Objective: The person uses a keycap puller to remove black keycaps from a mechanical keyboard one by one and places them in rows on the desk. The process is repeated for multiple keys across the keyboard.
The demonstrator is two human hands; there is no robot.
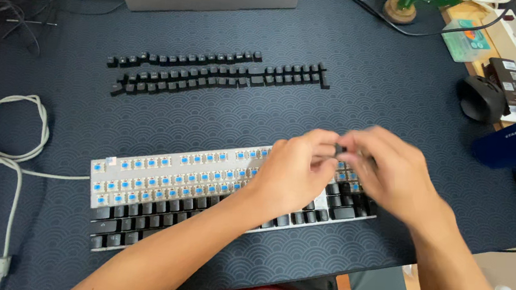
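So here's where we're at: both our hands are up over the right end of the keyboard point(142, 184), meeting in the middle around one small dark keycap point(338, 150). The left hand point(296, 173) has its fingers curled in narrow, pinching at the cap from its side, and the right hand point(386, 175) comes in from the other side with its fingertips closed in on the same little piece. The right one is motion-blurred, so we can't tell exactly which fingers grip, or whether there's a tool tucked in there too.

Right under our hands the board is half stripped. Out to the left of the left hand, the top three rows are bare, blue switches showing on the silver plate. The rows closest to us are still capped in black, same for the bit just under the right hand.

Beyond our hands, farther up the dark wave-pattern mat point(362, 92), the pulled keycaps point(214, 73) sit in tidy rows. Looks to us like they're lined up that way to keep the order straight.

Off to the right of the right hand there's a black mouse point(481, 98) and a blue cup point(513, 145), both well apart from us. Far left of the left hand, a grey cable point(6, 141) loops on the mat.
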